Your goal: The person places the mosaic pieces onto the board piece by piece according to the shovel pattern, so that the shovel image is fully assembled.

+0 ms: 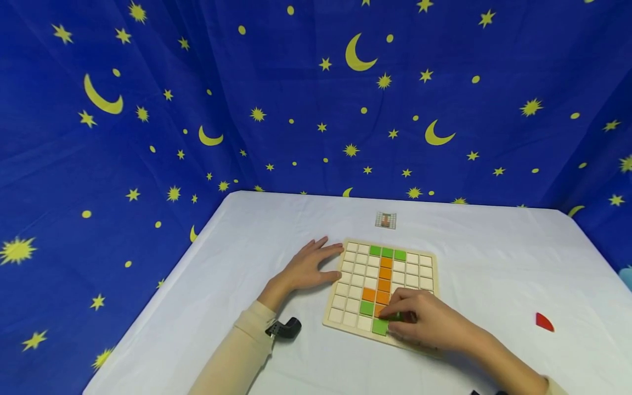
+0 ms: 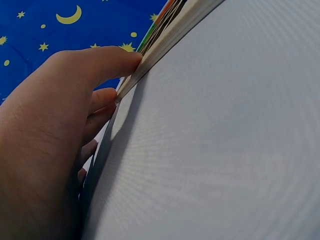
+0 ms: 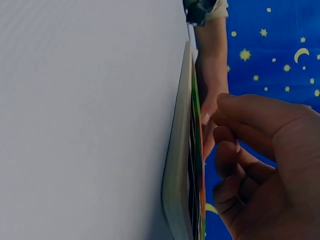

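Observation:
A square wooden board (image 1: 350,328) lies on the table, its grid showing cream squares, green tiles (image 1: 375,250) along the far row and in the near part, and a column of orange tiles (image 1: 384,273). My left hand (image 1: 308,266) rests at the board's left edge, its fingers straight and fingertips touching the rim, as the left wrist view also shows. Over the near middle of the board is my right hand (image 1: 427,321), fingers bent, fingertips by an orange tile and a green one. No tile shows between its fingers (image 3: 250,112). That hand hides the board's near right part.
A small card (image 1: 385,220) with a printed grid pattern lies beyond the board. To the right is a red quarter-round piece (image 1: 545,322). White cloth (image 1: 276,219) covers the table, and a blue star-patterned curtain (image 1: 306,82) stands behind it.

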`<state>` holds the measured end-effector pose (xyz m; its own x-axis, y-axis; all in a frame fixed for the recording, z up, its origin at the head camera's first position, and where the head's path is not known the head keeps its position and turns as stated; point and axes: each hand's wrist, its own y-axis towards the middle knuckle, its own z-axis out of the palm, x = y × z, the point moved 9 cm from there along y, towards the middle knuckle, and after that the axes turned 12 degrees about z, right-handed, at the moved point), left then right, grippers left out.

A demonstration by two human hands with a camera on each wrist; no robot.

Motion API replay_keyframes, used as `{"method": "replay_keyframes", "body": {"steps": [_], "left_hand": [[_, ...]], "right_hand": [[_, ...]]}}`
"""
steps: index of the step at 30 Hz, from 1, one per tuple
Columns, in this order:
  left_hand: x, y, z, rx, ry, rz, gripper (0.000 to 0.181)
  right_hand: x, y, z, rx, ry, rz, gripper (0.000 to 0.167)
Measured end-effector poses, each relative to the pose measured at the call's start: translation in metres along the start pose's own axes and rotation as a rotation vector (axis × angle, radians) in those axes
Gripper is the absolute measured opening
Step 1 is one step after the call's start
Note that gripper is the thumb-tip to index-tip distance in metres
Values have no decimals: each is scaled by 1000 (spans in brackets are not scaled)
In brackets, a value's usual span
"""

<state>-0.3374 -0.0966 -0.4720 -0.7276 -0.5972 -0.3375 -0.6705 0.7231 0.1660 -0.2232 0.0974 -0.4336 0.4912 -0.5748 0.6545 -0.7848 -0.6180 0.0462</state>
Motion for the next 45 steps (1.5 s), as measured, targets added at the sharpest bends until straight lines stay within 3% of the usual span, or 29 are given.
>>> {"method": "replay_keyframes", "body": {"steps": [15, 31, 45], "left_hand": [[3, 0, 0, 4, 5, -11, 68], [2, -1, 1, 2, 2, -6, 68], [2, 0, 1, -6, 4, 7, 69]], "right_hand": [[-33, -16, -33, -83, 62, 98, 22], [-60, -41, -57, -176, 11, 185, 25], [-87, -55, -61, -88, -45, 296, 37]]}}
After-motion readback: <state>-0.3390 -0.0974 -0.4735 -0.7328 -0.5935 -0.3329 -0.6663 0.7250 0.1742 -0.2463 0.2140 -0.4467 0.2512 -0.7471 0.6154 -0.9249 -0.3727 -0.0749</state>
